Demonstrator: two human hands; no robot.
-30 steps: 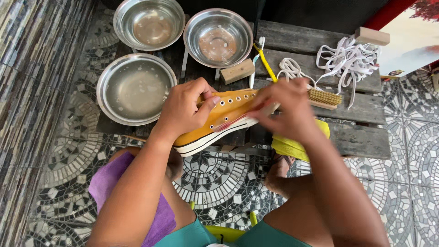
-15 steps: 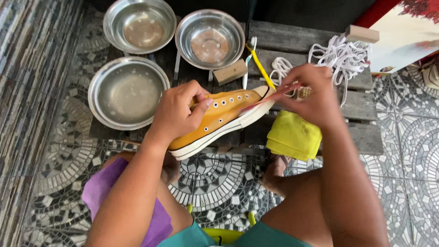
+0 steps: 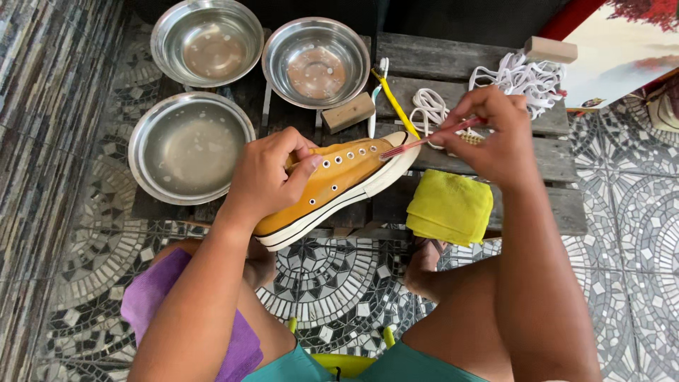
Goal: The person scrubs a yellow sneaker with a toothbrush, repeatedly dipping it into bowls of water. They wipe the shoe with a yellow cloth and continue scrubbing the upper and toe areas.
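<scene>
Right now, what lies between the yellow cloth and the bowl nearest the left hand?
In the head view, the mustard sneaker lies between the yellow cloth and that bowl, gripped by the left hand.

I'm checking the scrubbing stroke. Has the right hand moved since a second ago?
Yes. The right hand has lifted off the yellow shoe toward the white laces, uncovering the yellow cloth.

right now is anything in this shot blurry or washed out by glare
Head view: even daylight, mostly sharp; the yellow shoe and left hand are crisp. The thin brush in the right hand looks slightly soft. Bright sheen on the three metal bowls, and the white laces are nearly washed out.
</scene>
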